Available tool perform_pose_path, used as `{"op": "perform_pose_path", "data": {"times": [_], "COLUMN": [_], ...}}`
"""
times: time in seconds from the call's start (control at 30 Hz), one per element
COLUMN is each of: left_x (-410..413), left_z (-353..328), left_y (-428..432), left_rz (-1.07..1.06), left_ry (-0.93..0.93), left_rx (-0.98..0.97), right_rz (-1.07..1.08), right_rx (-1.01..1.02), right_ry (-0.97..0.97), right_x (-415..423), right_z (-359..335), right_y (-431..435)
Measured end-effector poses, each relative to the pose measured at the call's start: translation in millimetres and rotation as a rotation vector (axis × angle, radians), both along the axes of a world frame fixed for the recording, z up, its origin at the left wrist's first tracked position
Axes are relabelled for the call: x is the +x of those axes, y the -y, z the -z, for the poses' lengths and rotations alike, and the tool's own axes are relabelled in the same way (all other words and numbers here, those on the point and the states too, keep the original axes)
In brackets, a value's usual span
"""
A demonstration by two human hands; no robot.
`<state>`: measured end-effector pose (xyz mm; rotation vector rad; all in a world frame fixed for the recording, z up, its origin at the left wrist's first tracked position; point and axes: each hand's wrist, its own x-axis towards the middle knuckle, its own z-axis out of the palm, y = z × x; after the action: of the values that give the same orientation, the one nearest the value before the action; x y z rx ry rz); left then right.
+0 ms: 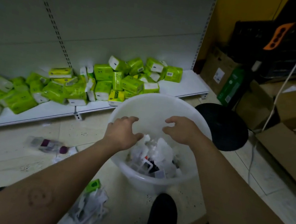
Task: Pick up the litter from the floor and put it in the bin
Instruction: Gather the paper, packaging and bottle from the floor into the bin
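Hovering above the bin (151,183): 2 empty hands (123,133).

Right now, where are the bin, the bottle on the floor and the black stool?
Bin (147,181): head view, on its near front wall.
Bottle (47,144): head view, on its labelled middle.
Stool (223,127): head view, on its round seat.

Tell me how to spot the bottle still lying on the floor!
Find the white bin under both hands. Look left across the tiled floor, toward the low shelf of green packs. The clear bottle lies on its side there, the only litter with a purple label and cap.
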<state>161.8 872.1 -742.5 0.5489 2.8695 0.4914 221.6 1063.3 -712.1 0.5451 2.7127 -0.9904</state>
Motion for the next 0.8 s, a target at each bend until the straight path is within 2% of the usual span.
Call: {"op": "perform_pose_path", "data": {"times": [0.17, 0.4, 0.57, 0.8], "left_x": [3, 18, 21, 12], "left_z": [-16, -27, -23, 13], "left_y": [38, 135, 211, 289], "left_rz": [-0.023, -0.158, -0.28, -0.438], "left_ry": [-0.02, 0.012, 0.063, 0.172], "left_rx": [-0.001, -0.045, -0.063, -0.028], "right_rz": [-0.087, -0.237, -0.41, -0.493], "right_rx": [0.013, 0.026, 0.059, -0.02], "right_ry": [-0.057, -0.125, -0.089, 0.043], "right_x": [5, 13, 2, -31], "right_z": [-11, -15, -6, 44], "right_y": [40, 131, 197, 276]}}
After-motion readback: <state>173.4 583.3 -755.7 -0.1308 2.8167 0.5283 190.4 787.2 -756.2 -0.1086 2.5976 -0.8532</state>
